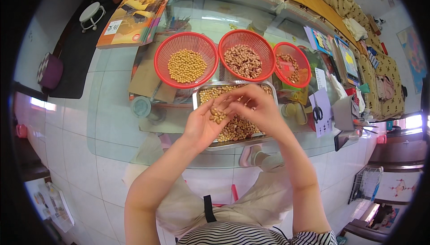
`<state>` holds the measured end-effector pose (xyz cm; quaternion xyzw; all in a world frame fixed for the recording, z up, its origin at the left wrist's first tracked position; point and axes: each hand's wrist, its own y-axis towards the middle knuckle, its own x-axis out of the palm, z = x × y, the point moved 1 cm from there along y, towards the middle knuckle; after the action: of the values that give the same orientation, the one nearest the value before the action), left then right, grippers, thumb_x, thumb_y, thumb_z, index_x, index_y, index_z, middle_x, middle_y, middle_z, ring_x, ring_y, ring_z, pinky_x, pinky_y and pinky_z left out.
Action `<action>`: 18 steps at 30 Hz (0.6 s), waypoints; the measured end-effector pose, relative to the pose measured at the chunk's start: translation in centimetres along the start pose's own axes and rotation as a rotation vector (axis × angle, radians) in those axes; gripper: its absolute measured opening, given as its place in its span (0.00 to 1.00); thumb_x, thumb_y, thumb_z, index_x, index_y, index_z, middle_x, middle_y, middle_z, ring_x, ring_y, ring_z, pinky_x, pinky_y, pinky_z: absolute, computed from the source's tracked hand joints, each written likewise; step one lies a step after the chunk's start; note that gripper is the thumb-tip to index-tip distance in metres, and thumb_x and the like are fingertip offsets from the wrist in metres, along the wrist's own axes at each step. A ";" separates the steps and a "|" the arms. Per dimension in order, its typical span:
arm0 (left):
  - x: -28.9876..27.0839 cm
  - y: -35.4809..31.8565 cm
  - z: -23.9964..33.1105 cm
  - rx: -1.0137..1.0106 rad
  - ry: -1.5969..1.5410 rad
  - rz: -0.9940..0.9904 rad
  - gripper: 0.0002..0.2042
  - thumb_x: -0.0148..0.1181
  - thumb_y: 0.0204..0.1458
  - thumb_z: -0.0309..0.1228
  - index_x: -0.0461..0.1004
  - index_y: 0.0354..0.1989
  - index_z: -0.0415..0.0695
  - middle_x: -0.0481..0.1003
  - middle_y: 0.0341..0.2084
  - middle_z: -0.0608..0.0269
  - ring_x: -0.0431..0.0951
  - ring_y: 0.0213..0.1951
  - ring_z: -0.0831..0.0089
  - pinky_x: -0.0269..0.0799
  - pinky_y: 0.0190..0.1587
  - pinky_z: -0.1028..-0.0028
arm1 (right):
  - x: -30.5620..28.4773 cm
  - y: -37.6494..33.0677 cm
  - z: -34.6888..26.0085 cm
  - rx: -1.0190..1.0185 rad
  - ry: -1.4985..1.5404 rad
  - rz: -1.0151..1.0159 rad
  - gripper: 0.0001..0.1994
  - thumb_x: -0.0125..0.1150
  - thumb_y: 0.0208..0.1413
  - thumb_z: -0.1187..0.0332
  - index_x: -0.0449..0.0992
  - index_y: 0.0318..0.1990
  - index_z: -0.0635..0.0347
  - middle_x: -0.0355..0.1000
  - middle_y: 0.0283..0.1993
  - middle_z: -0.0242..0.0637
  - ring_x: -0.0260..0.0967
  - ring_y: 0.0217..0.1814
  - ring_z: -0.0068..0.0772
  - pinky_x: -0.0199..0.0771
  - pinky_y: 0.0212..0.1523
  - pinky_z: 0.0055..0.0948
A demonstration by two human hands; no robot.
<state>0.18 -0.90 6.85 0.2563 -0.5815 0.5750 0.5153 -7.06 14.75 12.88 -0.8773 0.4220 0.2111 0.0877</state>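
- Beans (217, 115) lie as a small heap in my left hand (200, 120), which I hold palm up, half open and lightly cupped, over the left part of the tray.
- Fingers of my right hand (256, 106) curl loosely inward just beside my left fingers; I cannot tell whether they pinch a bean, nor whether my two hands touch.
- Below both hands stands a shallow metal tray (239, 144) with a spread of mixed beans (238, 130), pale yellow ones among brown ones; my hands hide part of it.
- Beyond the tray, three red plastic baskets stand in a row.
- The left basket (163, 59) holds round yellow beans (187, 66).
- The middle basket (268, 52) holds longer, speckled pinkish-brown beans (243, 60).
- The right basket (305, 62), smaller than the other two, holds a thinner scatter of brownish beans (294, 69).
- All of this rests on a glass-topped table (117, 95).
- To the left of the tray I see a jar (141, 107) with a round pale top, and farther off a stack of books (136, 17).
- To the right, dark scissors (317, 113) lie on a lilac sheet (324, 126).
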 end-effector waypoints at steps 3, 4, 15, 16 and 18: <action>-0.6 0.2 0.1 -0.015 -0.015 -0.110 0.22 0.35 0.67 0.34 0.57 0.65 0.33 0.67 0.57 0.55 0.67 0.59 0.66 0.63 0.61 0.66 | 2.3 -1.0 -0.8 -0.049 -0.141 -0.038 0.17 0.66 0.51 0.75 0.76 0.50 0.59 0.71 0.42 0.35 0.70 0.39 0.25 0.72 0.36 0.25; -0.5 0.1 0.0 -0.013 -0.016 -0.101 0.22 0.35 0.67 0.34 0.57 0.65 0.34 0.67 0.58 0.56 0.66 0.59 0.67 0.62 0.62 0.66 | 2.7 -1.2 -0.7 -0.045 -0.170 -0.020 0.17 0.66 0.50 0.74 0.76 0.50 0.58 0.70 0.42 0.35 0.70 0.39 0.27 0.72 0.36 0.25; -0.3 0.2 -0.4 0.001 -0.014 -0.063 0.23 0.34 0.68 0.35 0.57 0.66 0.35 0.65 0.61 0.59 0.65 0.61 0.71 0.58 0.64 0.68 | 3.5 -1.3 0.6 -0.217 -0.280 0.015 0.09 0.63 0.52 0.77 0.74 0.41 0.60 0.71 0.42 0.40 0.72 0.45 0.44 0.73 0.43 0.36; -0.4 0.2 -0.4 -0.001 -0.019 -0.069 0.22 0.34 0.68 0.35 0.57 0.66 0.35 0.65 0.61 0.59 0.64 0.61 0.71 0.58 0.64 0.68 | 3.5 -1.3 0.7 -0.212 -0.281 0.014 0.09 0.62 0.53 0.77 0.74 0.41 0.60 0.71 0.42 0.40 0.72 0.45 0.44 0.73 0.43 0.35; -0.4 0.3 -0.4 -0.006 -0.029 -0.081 0.22 0.35 0.68 0.35 0.58 0.66 0.35 0.65 0.61 0.59 0.64 0.62 0.71 0.58 0.64 0.68 | 3.5 -1.3 0.9 -0.218 -0.267 0.024 0.09 0.62 0.53 0.76 0.74 0.42 0.60 0.71 0.41 0.40 0.72 0.44 0.43 0.73 0.42 0.35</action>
<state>0.21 -0.63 6.30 0.2863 -0.5797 0.5483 0.5304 -4.37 13.39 10.52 -0.8406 0.3917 0.3714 0.0451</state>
